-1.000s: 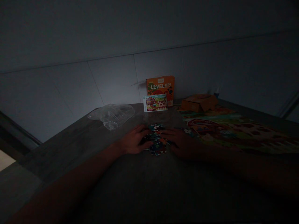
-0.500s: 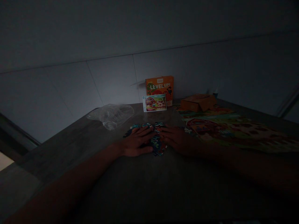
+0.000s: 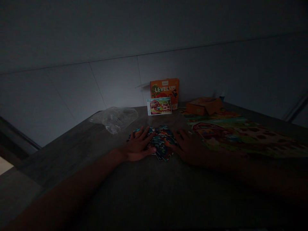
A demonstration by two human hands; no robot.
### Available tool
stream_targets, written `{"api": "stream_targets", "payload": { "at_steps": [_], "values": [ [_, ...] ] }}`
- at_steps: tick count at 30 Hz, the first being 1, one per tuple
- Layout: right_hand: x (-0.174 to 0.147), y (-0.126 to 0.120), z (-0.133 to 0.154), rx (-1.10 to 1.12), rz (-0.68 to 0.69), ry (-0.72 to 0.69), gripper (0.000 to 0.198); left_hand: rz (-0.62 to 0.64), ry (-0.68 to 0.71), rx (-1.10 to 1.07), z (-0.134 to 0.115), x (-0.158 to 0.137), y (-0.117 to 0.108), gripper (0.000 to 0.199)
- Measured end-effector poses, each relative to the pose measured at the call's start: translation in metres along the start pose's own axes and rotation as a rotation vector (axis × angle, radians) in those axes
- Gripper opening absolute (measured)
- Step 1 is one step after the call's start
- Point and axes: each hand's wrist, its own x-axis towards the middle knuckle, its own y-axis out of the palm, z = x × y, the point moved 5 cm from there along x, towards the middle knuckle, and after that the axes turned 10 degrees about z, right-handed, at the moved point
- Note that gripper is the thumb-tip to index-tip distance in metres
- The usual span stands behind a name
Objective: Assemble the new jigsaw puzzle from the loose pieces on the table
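Observation:
A low pile of dark, colourful jigsaw puzzle pieces [image 3: 162, 142] lies on the grey table between my hands. My left hand [image 3: 138, 146] rests palm down on the pile's left side, fingers spread. On the right side, my right hand [image 3: 189, 146] touches the pile's edge with its fingers stretched out. Behind the pile a picture card [image 3: 159, 106] showing a red barn and a cow leans against an upright orange box [image 3: 166, 84] marked "LEVEL UP!". Some pieces are hidden under my fingers.
To the left lies a crumpled clear plastic bag [image 3: 114, 118]. A finished-looking farm puzzle [image 3: 245, 136] covers the right of the table [image 3: 134, 192], with an open orange box [image 3: 204, 106] at its back edge. A white wall [image 3: 115, 81] stands behind. The light is dim.
My hands have moved apart, the right one further right and the left slightly left. The fingers are more spread, and more of the puzzle pieces show between them.

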Motion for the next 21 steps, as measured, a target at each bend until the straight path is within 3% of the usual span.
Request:
{"api": "stream_targets", "payload": {
  "at_steps": [6,10,13,18,21],
  "values": [
    [0.008,-0.009,0.006,0.242,0.012,-0.247,0.059,-0.009,0.143,0.013,-0.007,0.0,-0.001,0.08],
    [0.01,-0.016,0.008,0.383,-0.006,-0.318,0.063,-0.077,0.323,-0.003,-0.015,-0.002,-0.004,0.076],
    [0.012,-0.014,0.005,0.41,-0.008,-0.307,0.063,-0.148,0.455,-0.003,-0.019,-0.005,-0.007,0.067],
    [0.011,-0.016,0.003,0.208,-0.054,-0.169,0.046,-0.242,0.552,0.016,-0.022,-0.009,-0.014,0.054],
    [0.006,-0.019,0.011,0.174,-0.027,-0.229,0.049,-0.322,0.633,0.001,-0.027,-0.014,-0.02,0.043]
  ]
}}
